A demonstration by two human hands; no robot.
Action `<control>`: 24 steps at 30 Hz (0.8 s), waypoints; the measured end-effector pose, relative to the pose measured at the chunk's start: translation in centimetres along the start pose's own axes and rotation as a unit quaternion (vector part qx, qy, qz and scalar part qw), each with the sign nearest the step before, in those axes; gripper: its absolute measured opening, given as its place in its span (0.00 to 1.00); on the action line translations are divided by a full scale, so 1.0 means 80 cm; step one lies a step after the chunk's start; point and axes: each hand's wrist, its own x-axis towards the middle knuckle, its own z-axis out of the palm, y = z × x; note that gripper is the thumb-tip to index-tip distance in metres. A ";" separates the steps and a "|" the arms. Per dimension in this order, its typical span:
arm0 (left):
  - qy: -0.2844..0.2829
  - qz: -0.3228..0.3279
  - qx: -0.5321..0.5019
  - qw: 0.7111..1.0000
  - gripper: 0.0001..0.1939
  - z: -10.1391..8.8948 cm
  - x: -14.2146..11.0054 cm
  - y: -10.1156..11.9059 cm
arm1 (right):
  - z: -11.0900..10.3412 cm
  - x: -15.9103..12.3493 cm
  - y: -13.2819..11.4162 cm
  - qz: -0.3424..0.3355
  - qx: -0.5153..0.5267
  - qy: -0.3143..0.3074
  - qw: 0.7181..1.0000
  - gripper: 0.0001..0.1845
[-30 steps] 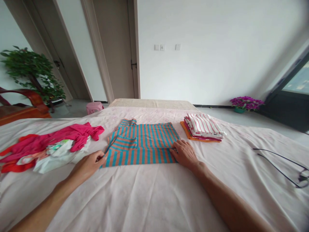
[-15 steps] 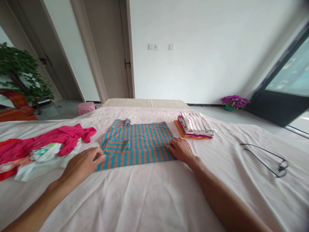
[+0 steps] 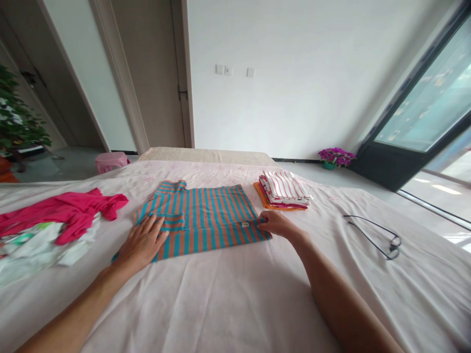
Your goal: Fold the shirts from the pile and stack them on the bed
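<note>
A blue and brown striped shirt [image 3: 215,208] lies on the bed sheet, its near side folded over and a sleeve turned in at the left. My left hand [image 3: 143,242] rests flat on the shirt's left part, fingers stretched out, covering some of the folded sleeve. At the right edge, my right hand [image 3: 275,224] pinches the folded layer of the shirt between thumb and fingers. A small pale label shows on the fabric just left of that pinch.
A stack of folded clothes [image 3: 285,190] sits right of the shirt. Eyeglasses [image 3: 382,238] lie farther right. Unfolded pink and white garments [image 3: 66,213] are heaped on the left. Beyond the bed stand a pink stool [image 3: 111,162] and purple flowers [image 3: 336,157].
My view has turned to the right. My left hand has gone from holding the shirt's left edge to lying flat on it. The right hand now pinches the right edge, and a label shows.
</note>
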 end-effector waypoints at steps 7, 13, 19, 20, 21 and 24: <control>-0.022 -0.084 0.014 0.996 0.34 -0.016 0.001 0.010 | 0.017 0.005 -0.007 -0.043 0.252 0.013 0.967 0.09; 0.021 -0.122 0.035 0.992 0.29 -0.040 -0.002 0.018 | 0.038 0.017 0.002 0.008 0.127 0.106 0.986 0.07; 0.004 -0.161 0.067 0.985 0.28 -0.067 -0.015 0.033 | 0.045 0.018 0.005 -0.047 0.041 0.165 0.984 0.13; 0.003 -0.171 0.062 0.983 0.28 -0.070 -0.017 0.033 | 0.046 0.017 0.004 -0.047 0.029 0.167 0.984 0.13; 0.001 -0.179 0.056 0.982 0.29 -0.074 -0.018 0.032 | 0.047 0.015 0.003 -0.046 0.016 0.169 0.984 0.13; -0.017 -0.193 0.031 0.981 0.31 -0.083 -0.021 0.025 | 0.047 0.012 -0.001 -0.037 -0.014 0.172 0.984 0.14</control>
